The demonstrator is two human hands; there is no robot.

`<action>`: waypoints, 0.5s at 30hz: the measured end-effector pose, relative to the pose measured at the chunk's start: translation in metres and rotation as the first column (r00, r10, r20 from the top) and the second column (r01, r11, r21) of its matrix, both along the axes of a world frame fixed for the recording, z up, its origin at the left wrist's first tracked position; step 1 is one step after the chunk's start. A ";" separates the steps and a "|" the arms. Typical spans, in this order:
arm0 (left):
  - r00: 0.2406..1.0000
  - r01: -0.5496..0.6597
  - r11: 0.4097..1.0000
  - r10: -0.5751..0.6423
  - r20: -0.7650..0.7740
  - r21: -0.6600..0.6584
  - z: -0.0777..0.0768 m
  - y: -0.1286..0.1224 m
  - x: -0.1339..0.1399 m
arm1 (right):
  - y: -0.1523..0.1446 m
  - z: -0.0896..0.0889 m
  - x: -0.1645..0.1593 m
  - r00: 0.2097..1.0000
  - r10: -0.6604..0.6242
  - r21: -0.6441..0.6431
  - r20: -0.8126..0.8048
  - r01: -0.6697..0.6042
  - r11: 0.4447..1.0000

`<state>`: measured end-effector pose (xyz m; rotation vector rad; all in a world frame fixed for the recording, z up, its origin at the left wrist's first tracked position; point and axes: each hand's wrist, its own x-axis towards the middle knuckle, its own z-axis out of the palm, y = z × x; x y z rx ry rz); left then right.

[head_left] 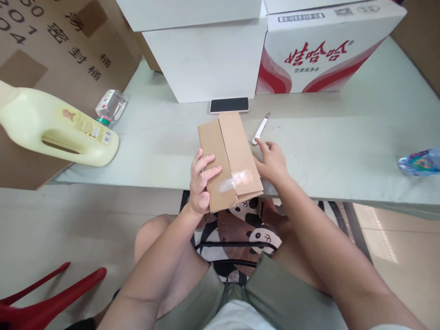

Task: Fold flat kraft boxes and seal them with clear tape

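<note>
A small brown cardboard box (pixel 225 156), with clear tape across its near end, sits tilted at the table's front edge. Its near end overhangs the edge, and one flap there gapes slightly. My left hand (pixel 201 183) grips the box's left side, fingers spread over the top face. To the right of the box, my right hand (pixel 273 162) has its thumb and index finger apart. The thumb is against or just behind the box's right side. The index fingertip meets the handle end of a small white knife (pixel 261 129), which lies flat with its blade pointing away.
Behind the box lies a phone (pixel 229 105), before a white carton (pixel 206 64) and a red-and-white carton (pixel 309 55). A yellow jug (pixel 65 123) and a clear bottle (pixel 112 106) are left; a crumpled plastic bottle (pixel 420 162) is right. Red legs (pixel 68 288) stand lower left.
</note>
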<state>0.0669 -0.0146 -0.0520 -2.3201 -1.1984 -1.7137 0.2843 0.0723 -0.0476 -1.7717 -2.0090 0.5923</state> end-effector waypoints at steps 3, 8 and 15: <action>0.999 -0.037 0.999 0.037 -0.008 -0.012 -0.001 0.000 0.001 | 0.008 0.000 -0.008 0.989 0.027 -0.026 0.145 -0.024 0.999; 1.000 -0.026 0.999 0.027 0.008 -0.027 -0.004 -0.003 0.000 | 0.010 0.005 -0.007 0.966 0.010 0.004 0.260 -0.012 1.000; 0.994 0.041 0.998 -0.046 -0.103 -0.056 0.005 -0.006 -0.007 | 0.001 0.017 0.018 0.991 -0.065 -0.051 0.115 0.072 0.996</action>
